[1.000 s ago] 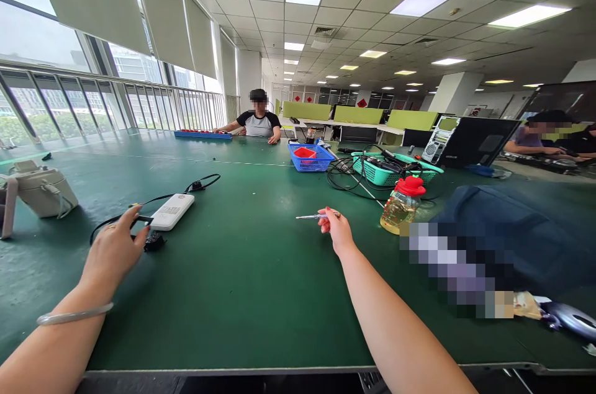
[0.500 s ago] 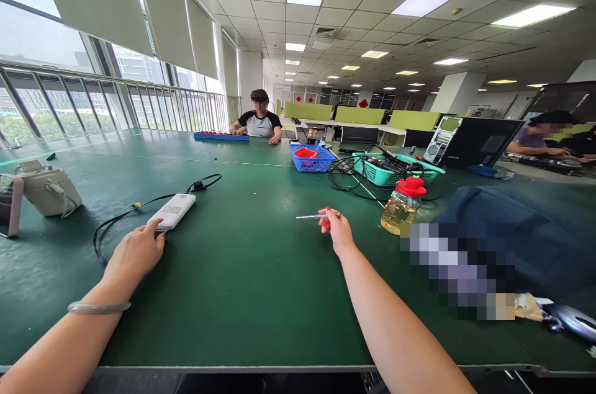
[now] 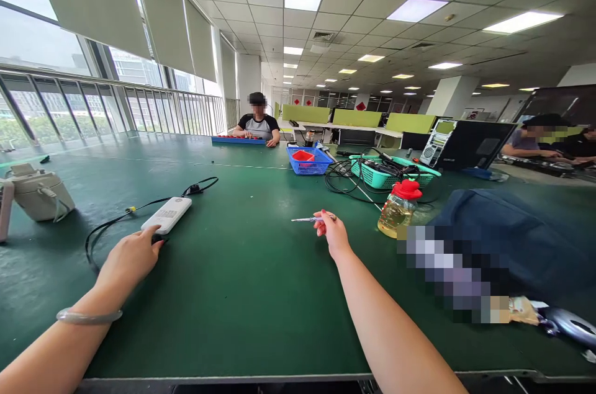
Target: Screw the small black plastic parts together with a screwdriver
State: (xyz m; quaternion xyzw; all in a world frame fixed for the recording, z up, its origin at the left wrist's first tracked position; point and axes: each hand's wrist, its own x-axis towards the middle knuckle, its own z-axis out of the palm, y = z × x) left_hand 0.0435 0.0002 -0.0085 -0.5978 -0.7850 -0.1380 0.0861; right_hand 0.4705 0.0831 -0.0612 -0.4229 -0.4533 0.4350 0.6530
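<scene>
Green table (image 3: 251,307): the long blue tray (image 3: 238,141) at its far side sits farther right than a second ago, and the left hand (image 3: 128,262) has shifted right.
The right hand (image 3: 335,234) stays put. The white device (image 3: 167,215) lies left of centre, the left index fingertip now at its near end. A slim screwdriver (image 3: 305,219), clamped in the right fingers, points left. A small dark piece (image 3: 160,238) is by the left thumb; whether it is pinched, I cannot tell.

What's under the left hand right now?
Under the left hand, a dark piece shows between index finger and thumb, by the white block. A black cable passes out of sight at the wrist; whatever lies beneath the palm is covered.
</scene>
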